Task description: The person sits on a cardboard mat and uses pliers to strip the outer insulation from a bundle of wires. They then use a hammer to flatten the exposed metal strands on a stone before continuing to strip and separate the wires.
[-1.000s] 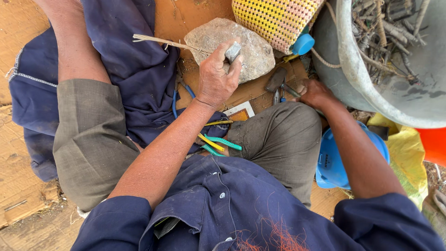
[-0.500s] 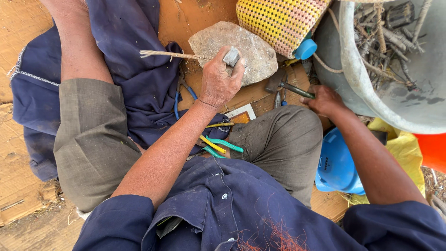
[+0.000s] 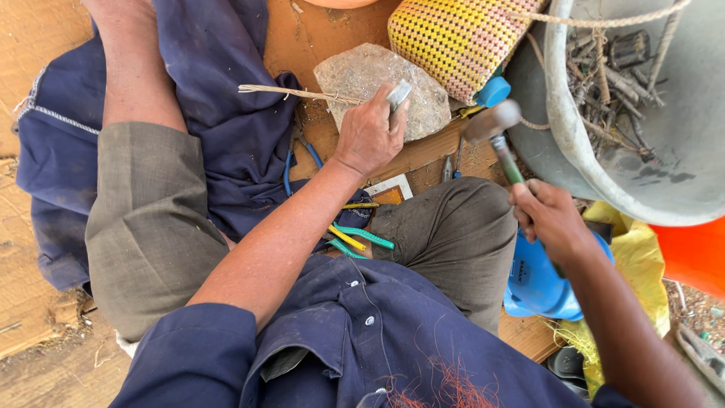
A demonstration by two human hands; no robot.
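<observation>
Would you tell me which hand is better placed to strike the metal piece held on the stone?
The right hand. It grips the hammer with the head raised beside the flat stone. The left hand is busy pinning the small metal piece against the stone.

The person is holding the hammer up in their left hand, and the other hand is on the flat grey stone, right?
Not quite. The head view shows the hammer raised in the right hand, not the left. The left hand rests on the flat grey stone, pinching a small metal piece.
</observation>
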